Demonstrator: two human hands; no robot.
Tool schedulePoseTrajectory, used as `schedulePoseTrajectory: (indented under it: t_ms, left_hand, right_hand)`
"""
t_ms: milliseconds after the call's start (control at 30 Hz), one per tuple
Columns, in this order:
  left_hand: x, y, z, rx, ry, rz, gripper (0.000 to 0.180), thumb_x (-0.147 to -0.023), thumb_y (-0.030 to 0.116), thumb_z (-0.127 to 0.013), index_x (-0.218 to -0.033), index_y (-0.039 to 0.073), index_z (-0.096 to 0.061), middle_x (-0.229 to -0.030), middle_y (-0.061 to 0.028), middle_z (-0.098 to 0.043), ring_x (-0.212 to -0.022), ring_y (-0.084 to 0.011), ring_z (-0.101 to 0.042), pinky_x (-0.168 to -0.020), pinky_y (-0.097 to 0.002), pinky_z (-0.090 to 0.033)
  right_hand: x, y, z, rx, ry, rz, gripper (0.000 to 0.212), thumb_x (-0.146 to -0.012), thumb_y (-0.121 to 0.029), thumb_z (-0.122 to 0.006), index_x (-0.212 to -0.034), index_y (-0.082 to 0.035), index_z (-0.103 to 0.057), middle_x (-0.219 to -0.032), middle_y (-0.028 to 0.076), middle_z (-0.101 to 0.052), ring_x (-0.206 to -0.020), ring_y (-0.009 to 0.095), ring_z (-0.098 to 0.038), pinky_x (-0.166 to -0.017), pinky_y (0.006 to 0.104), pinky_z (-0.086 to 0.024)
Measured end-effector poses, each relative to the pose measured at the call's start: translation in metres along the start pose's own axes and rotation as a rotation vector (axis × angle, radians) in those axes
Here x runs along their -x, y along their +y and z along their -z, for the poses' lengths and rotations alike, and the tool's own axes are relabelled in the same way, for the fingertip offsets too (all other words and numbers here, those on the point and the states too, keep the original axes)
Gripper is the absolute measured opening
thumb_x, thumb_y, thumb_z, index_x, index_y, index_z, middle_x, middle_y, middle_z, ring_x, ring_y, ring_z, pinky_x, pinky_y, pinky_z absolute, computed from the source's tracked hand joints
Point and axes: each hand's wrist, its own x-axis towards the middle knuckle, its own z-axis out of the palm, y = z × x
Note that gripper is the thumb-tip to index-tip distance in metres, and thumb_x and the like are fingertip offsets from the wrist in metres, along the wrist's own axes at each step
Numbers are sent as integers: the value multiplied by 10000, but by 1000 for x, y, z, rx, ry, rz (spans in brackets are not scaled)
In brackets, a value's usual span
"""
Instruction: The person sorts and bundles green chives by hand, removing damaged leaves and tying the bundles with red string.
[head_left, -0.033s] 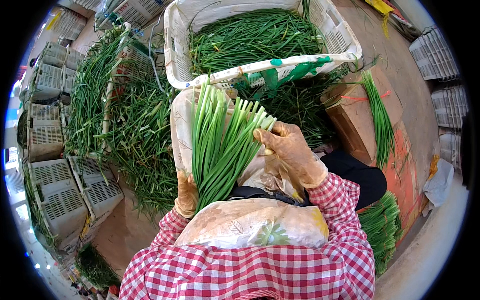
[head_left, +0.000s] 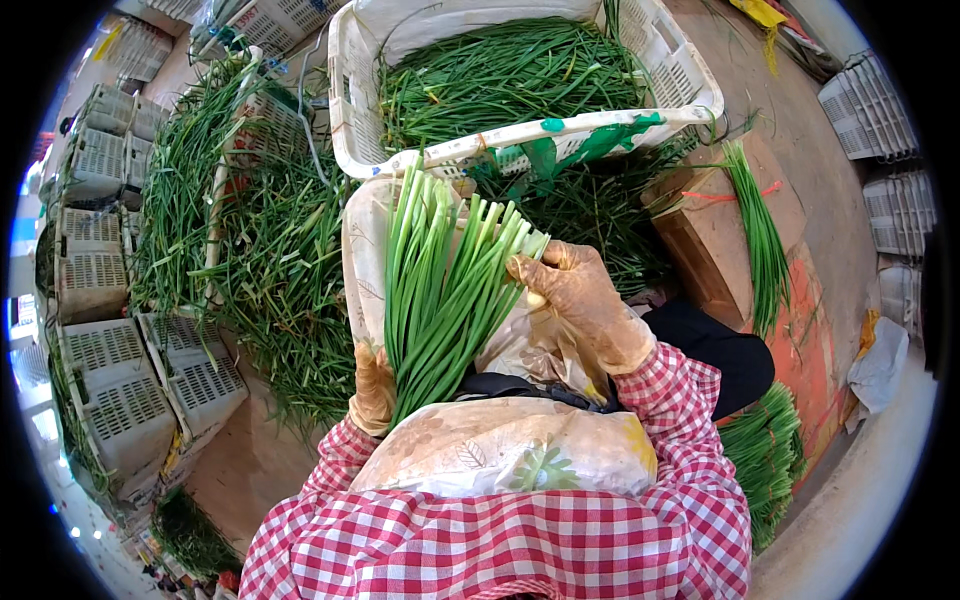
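Observation:
Over my lap lies a loose bunch of garlic chives [head_left: 440,290], pale stem ends fanned at the top and green leaves running down toward my waist. My left hand [head_left: 373,392], in a tan glove, is closed round the lower left side of the bunch, its fingers partly hidden behind the leaves. On the other side my right hand [head_left: 582,300], gloved alike, pinches the pale ends of the rightmost stalks between thumb and fingers. A stained, leaf-patterned apron [head_left: 500,455] covers my lap beneath.
Ahead stands a white plastic crate [head_left: 345,130] of chives. Loose leaves [head_left: 280,320] are heaped at left, beside grey crates [head_left: 115,390]. To my right, a tied chive bundle [head_left: 755,240] rests on a cardboard box [head_left: 700,250]; more bundles [head_left: 765,465] lie nearer me.
My right fingers and the stalk ends they pinch have shifted very slightly. Otherwise the hands and the bunch stay in place.

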Motion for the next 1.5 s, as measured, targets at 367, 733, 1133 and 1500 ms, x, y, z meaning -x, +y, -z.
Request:
schedulePoseTrajectory:
  t_ms: [367,733,1133,1500]
  left_hand:
    - [-5,25,-16,-153,-75,67,660,-803,456,-676,-1233,-15,-509,-1100,-136,-619,-924,-220,-628,-833,-333,-517]
    - [7,24,-31,-344,-42,20,436,-922,258,-582,-1263,-4,-514,-1104,-37,-613,-952,-96,-567,-837,-242,-463]
    - [1,25,-36,-168,-84,27,610,-954,416,-458,-1367,-25,-372,-1322,-131,-492,-1169,-197,-514,-995,-320,-413]
    - [12,23,-25,-139,-62,9,577,-970,414,-410,-1373,4,-373,-1329,-120,-487,-1179,-202,-505,-1010,-326,-401]
  right_hand:
    - [-44,-28,163,1465,1019,94,463,-939,-263,-509,-1312,-19,-386,-777,202,-653,-700,305,-651,-569,380,-503]
    - [-17,-70,-9,865,158,622,237,-734,-328,-737,-818,-107,-711,-688,44,-584,-675,191,-565,-635,347,-417]
    - [44,-84,22,-108,-459,779,338,-882,-272,-575,-636,-41,-583,-562,45,-501,-521,180,-470,-490,351,-352]
    - [-3,-66,3,345,138,481,219,-878,-267,-642,-894,-49,-658,-747,15,-635,-631,51,-581,-529,194,-440]
